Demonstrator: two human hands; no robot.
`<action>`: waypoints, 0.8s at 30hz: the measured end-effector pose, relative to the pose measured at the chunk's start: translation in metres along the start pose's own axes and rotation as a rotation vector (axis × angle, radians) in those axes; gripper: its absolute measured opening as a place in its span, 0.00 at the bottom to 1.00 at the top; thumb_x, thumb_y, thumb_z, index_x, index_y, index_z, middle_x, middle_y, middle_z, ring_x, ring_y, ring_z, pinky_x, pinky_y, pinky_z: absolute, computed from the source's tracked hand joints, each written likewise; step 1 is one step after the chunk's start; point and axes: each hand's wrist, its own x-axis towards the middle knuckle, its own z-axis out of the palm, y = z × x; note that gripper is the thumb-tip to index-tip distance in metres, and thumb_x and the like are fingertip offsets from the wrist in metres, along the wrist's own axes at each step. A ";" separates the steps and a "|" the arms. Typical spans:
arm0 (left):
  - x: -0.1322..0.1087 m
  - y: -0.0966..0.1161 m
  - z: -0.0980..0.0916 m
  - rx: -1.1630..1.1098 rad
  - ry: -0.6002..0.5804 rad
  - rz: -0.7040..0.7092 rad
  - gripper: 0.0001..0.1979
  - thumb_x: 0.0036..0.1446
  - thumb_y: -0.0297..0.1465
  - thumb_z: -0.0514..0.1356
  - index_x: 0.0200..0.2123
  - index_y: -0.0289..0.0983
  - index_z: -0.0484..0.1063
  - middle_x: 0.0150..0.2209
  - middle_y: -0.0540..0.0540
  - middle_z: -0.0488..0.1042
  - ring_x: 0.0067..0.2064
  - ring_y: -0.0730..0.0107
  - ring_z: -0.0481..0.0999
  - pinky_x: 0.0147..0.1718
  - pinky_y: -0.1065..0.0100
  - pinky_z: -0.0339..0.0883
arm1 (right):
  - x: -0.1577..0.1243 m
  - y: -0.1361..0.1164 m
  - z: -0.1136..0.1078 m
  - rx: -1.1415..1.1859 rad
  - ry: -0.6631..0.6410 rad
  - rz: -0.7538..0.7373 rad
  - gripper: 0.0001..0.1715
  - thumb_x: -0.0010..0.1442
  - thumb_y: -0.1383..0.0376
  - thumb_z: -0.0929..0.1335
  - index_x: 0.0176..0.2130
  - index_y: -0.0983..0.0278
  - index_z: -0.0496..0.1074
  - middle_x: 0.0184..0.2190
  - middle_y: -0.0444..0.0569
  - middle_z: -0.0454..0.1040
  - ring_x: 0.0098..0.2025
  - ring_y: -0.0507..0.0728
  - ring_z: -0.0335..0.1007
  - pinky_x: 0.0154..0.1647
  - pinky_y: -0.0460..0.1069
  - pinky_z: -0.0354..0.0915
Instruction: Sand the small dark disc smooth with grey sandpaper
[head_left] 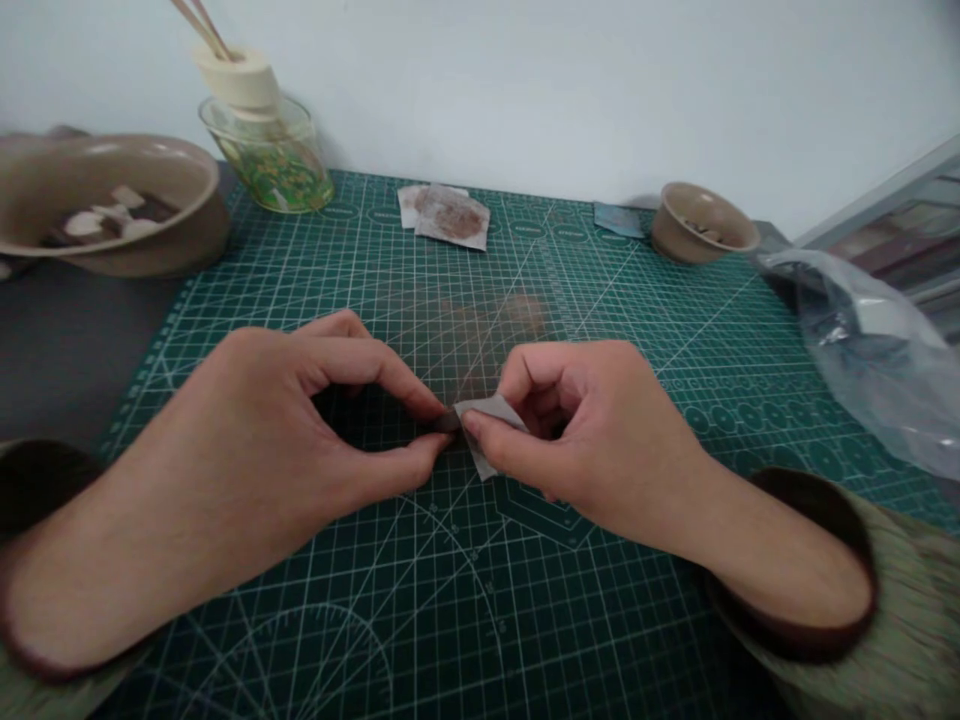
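Over the middle of the green cutting mat [442, 620], my left hand [322, 410] pinches a small dark brown piece [448, 421] between thumb and forefinger. My right hand [577, 420] grips a folded greyish paper piece [484, 462] between thumb and fingers, and the paper touches the brown piece's right end. The exact shape of the brown piece is mostly hidden by my fingertips. Faint brown dust [521, 312] lies on the mat just beyond my hands.
Brown-stained paper squares [454, 217] lie at the back. A large bowl with pieces [169, 250] and a glass diffuser [289, 175] stand back left. Back right are a blue packet [619, 219], a small bowl [671, 235] and a clear plastic bag [877, 350].
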 end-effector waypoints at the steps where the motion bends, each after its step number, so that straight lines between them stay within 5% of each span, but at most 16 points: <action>1: 0.000 0.000 0.000 -0.003 -0.003 -0.001 0.04 0.59 0.46 0.77 0.34 0.59 0.95 0.36 0.53 0.90 0.38 0.58 0.86 0.45 0.53 0.82 | 0.000 0.000 0.000 -0.013 0.013 0.002 0.30 0.69 0.57 0.89 0.29 0.58 0.74 0.24 0.40 0.76 0.28 0.53 0.72 0.26 0.49 0.63; 12: -0.001 -0.003 0.001 -0.013 0.017 0.002 0.03 0.59 0.45 0.77 0.34 0.60 0.95 0.36 0.54 0.89 0.35 0.60 0.85 0.37 0.55 0.76 | 0.003 0.000 0.001 0.039 -0.011 -0.011 0.28 0.68 0.62 0.89 0.29 0.58 0.74 0.25 0.40 0.78 0.28 0.52 0.74 0.26 0.48 0.65; 16: 0.001 0.000 -0.001 -0.028 0.020 -0.006 0.03 0.58 0.45 0.77 0.33 0.60 0.95 0.35 0.55 0.89 0.34 0.61 0.84 0.42 0.54 0.79 | 0.002 0.001 0.002 0.011 0.020 -0.042 0.24 0.67 0.66 0.87 0.29 0.59 0.75 0.24 0.38 0.76 0.28 0.51 0.71 0.27 0.47 0.64; 24: 0.003 -0.001 0.000 -0.026 0.021 -0.002 0.03 0.58 0.44 0.77 0.32 0.59 0.94 0.34 0.56 0.88 0.33 0.61 0.82 0.40 0.55 0.79 | 0.002 0.000 0.003 0.012 0.013 -0.036 0.28 0.68 0.60 0.90 0.30 0.58 0.75 0.25 0.39 0.76 0.29 0.52 0.73 0.28 0.48 0.65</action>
